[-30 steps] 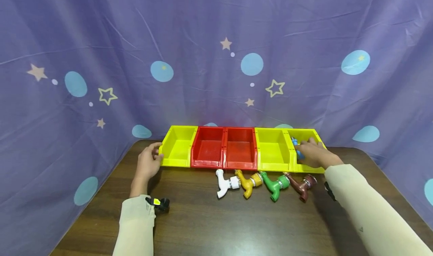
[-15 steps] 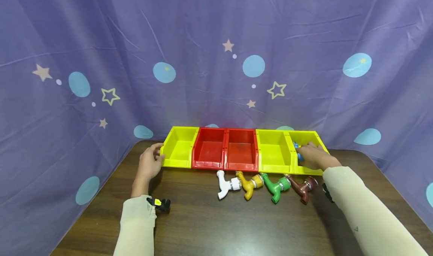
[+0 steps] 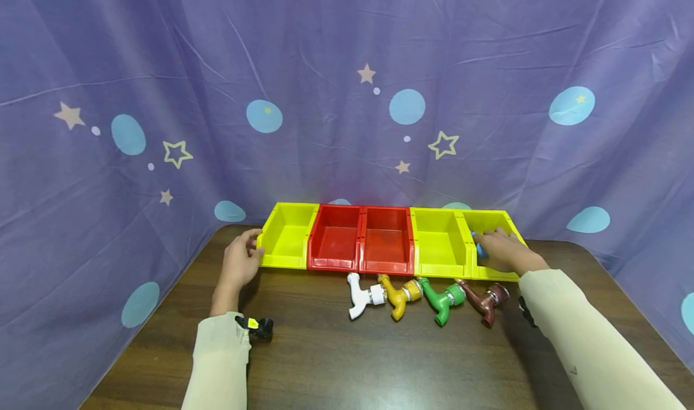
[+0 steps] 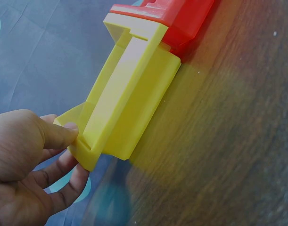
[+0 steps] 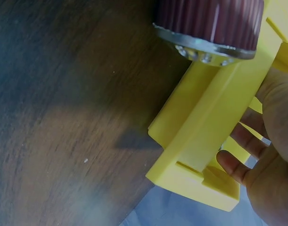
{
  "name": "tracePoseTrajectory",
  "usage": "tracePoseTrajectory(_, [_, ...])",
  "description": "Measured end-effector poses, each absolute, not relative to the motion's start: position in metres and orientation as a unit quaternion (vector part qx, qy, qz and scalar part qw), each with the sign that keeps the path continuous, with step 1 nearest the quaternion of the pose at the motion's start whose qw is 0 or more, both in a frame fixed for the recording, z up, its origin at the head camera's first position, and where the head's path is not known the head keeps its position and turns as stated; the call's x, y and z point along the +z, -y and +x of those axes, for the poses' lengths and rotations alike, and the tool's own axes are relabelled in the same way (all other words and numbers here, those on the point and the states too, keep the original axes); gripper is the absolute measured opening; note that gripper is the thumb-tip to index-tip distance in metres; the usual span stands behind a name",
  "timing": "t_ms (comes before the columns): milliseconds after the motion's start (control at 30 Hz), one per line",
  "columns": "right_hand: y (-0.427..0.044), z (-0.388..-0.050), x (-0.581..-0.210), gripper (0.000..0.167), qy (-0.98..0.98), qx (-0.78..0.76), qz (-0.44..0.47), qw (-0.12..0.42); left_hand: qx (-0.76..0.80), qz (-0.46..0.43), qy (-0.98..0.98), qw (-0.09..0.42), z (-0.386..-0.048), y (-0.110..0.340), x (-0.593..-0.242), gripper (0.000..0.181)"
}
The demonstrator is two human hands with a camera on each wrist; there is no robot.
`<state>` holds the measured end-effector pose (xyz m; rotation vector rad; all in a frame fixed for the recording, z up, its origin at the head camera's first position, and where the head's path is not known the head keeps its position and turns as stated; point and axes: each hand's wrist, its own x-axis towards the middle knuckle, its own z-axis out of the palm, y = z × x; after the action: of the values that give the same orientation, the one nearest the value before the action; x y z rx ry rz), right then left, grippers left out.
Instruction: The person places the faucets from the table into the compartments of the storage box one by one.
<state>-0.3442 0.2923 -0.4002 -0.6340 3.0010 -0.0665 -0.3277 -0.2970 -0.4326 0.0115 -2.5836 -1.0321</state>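
Observation:
My left hand (image 3: pixel 241 258) grips the outer front corner of the leftmost yellow bin (image 3: pixel 288 259). In the left wrist view its thumb (image 4: pixel 63 135) lies over the rim and the other fingers are against the outside. My right hand (image 3: pixel 504 251) reaches into the rightmost yellow bin (image 3: pixel 496 273), holding a blue tap (image 3: pixel 481 251) that it mostly covers. The right wrist view shows several fingertips inside this bin, but not the blue tap. Just in front of the bins lie a white tap (image 3: pixel 358 295), a yellow tap (image 3: pixel 400 298), a green tap (image 3: pixel 441 300) and a brown tap (image 3: pixel 484 302).
Between the two gripped bins stand two red bins (image 3: pixel 336 264) (image 3: pixel 386 267) and another yellow bin (image 3: pixel 441 270), all in one row. They sit at the back of a brown wooden table (image 3: pixel 347 362), against a purple curtain (image 3: pixel 325 67).
My right hand has shifted slightly within the rightmost bin, and less of the blue tap shows now. The left hand keeps its grip. The head view has tilted a little.

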Motion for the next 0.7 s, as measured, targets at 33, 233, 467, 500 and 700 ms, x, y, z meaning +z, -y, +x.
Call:
tracePoseTrajectory(33, [-0.292,-0.343,-0.399,0.041,-0.978,-0.023,-0.206,0.037,-0.365,0.003,0.914,0.179,-0.328,0.297,-0.433,0.047])
tracePoseTrajectory(233, [-0.295,-0.339,-0.400,0.049,-0.979,-0.025,-0.202,0.016,-0.367,0.004,0.913,0.175,-0.328,0.297,-0.432,0.046])
tracePoseTrajectory(467, [-0.298,-0.332,-0.397,0.042,-0.978,-0.017,-0.208,-0.014,-0.368,0.002,0.913,0.176,-0.329,0.298,-0.432,0.046])
tracePoseTrajectory(500, [-0.298,-0.329,-0.396,0.041,-0.978,-0.017,-0.209,-0.017,-0.367,0.001,0.913,0.178,-0.329,0.298,-0.433,0.046])
tracePoseTrajectory(700, [-0.298,-0.314,-0.391,0.035,-0.972,-0.022,-0.226,-0.056,-0.365,-0.003,0.914,0.180,-0.328,0.299,-0.434,0.046])
